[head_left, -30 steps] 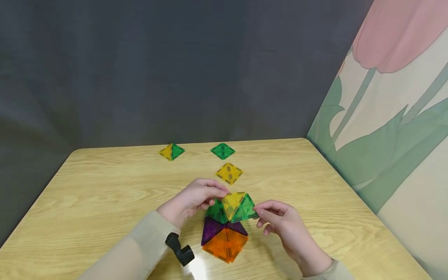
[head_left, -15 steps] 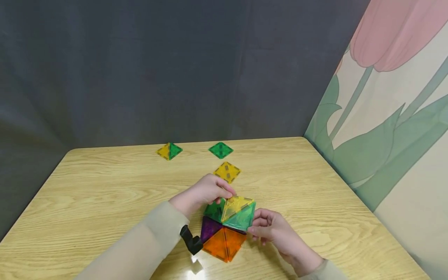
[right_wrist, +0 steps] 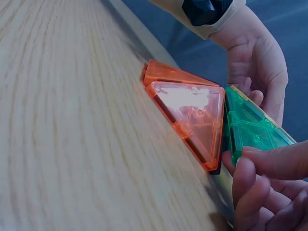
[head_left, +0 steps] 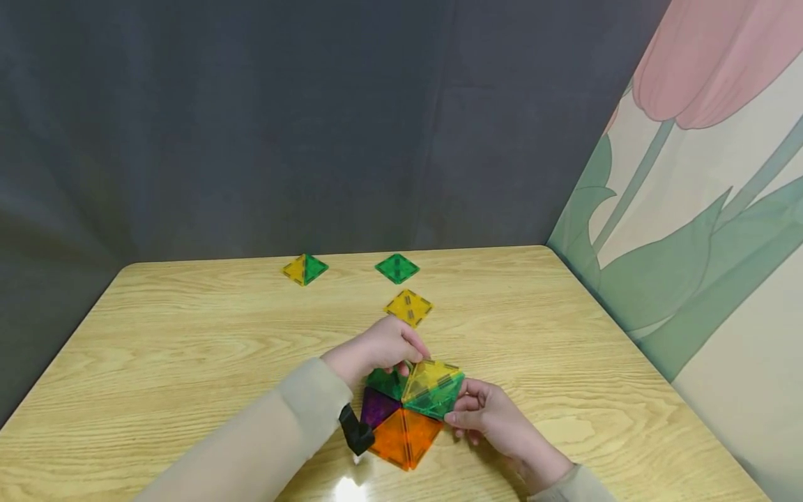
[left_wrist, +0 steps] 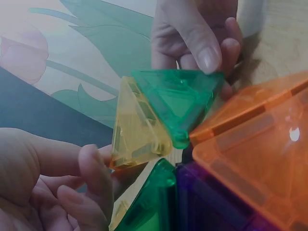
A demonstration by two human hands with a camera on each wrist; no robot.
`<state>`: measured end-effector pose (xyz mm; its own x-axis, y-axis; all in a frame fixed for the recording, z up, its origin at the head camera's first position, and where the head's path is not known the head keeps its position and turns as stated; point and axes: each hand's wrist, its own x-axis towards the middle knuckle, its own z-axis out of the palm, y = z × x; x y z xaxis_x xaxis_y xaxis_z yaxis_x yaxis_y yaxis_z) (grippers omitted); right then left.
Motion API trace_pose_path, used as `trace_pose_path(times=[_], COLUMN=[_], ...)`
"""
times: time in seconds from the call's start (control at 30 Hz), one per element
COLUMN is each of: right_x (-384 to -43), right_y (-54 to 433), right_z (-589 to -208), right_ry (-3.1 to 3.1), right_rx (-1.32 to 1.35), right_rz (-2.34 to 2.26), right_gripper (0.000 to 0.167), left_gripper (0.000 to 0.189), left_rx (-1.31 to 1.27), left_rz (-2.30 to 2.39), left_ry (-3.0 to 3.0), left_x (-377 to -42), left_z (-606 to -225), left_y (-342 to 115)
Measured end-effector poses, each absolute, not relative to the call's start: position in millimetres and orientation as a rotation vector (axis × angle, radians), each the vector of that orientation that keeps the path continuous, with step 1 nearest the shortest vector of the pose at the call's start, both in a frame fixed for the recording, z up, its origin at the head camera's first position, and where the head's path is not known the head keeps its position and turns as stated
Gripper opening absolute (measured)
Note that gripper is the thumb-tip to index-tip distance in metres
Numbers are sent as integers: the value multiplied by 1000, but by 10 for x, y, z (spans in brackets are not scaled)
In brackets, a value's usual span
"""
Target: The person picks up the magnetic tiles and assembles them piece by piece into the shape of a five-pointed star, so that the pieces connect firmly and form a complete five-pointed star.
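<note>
In the head view, my left hand [head_left: 383, 345] pinches a translucent yellow triangle tile [head_left: 429, 373] by its far left corner. My right hand [head_left: 492, 418] pinches the adjoining green triangle tile [head_left: 436, 401] near its right corner, the thumb on top. The two tiles lie tilted, edge to edge, against a raised cluster of magnetic tiles. That cluster shows orange triangles [head_left: 392, 439] at the front, a purple triangle [head_left: 378, 408] on the left and another green triangle [head_left: 384, 381] behind it. In the left wrist view, a narrow gap parts the yellow tile [left_wrist: 137, 127] from the cluster's green tile [left_wrist: 151, 204].
Farther back on the wooden table [head_left: 207, 335] lie a yellow tile pair [head_left: 408, 305], a green tile pair [head_left: 397, 268] and a yellow-and-green pair [head_left: 304, 270]. A dark curtain [head_left: 282, 125] stands behind, and a tulip-printed panel [head_left: 709, 230] borders the right side.
The yellow and green tiles have come down and slightly right, closer against the cluster. My left hand shifted right with them, and my right hand lowered along the green tile's edge.
</note>
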<state>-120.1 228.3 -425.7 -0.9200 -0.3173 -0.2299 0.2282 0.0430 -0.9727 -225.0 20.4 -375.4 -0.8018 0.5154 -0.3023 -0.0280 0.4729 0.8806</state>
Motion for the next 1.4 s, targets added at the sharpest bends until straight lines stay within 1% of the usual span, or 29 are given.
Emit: trace_pose_path(times=[0.23,0.37,0.47,0.53,0.63,0.7,0.87,1.13,1.27,1.4], right_x=[-1224,-1230,-1245,-1256,-1277,-1294,-1323,-1350,-1359,-1398], right_y=[2276,2260,2233,2219,2210,2209,2202,2189,2199,2258], right_z=[-4286,-4285,-4263,-4242,-4222,-4219,-4223,-4231,-4229,-4178], right_ry=[1936,1951,1974,1984,1970,1962,1969,1985,1973,2037], right_rx=[-103,-118,-73,-17,74,101,108,109,63,30], right_rz=[-1952,-1936,-1908,-1899,-1908,-1918,-1933,-1922,-1910,-1843], right_gripper=[26,24,23,32,55,59,50,43,44,50], left_gripper=[14,17,17,18,18,19,19,27,29,31], left_rx=[393,395,399,413,437,454,450,354,296,210], left_rz=[1312,1317,1332,1342,1367,1387,1458,1592,1632,1689], left_ry=[2141,2117,2108,2107,2098,2097,2084,2073,2100,2114], left_x=[-2243,-2224,-2198,-2171,-2120,-2084,-2001,-1923,-1929,-1994], left_z=[-3773,-3756,-3742,-3728,-3707,-3693,-3661,-3599,-3573,-3583], left_y=[172,150,124,97,42,-3,-162,-546,-748,-934])
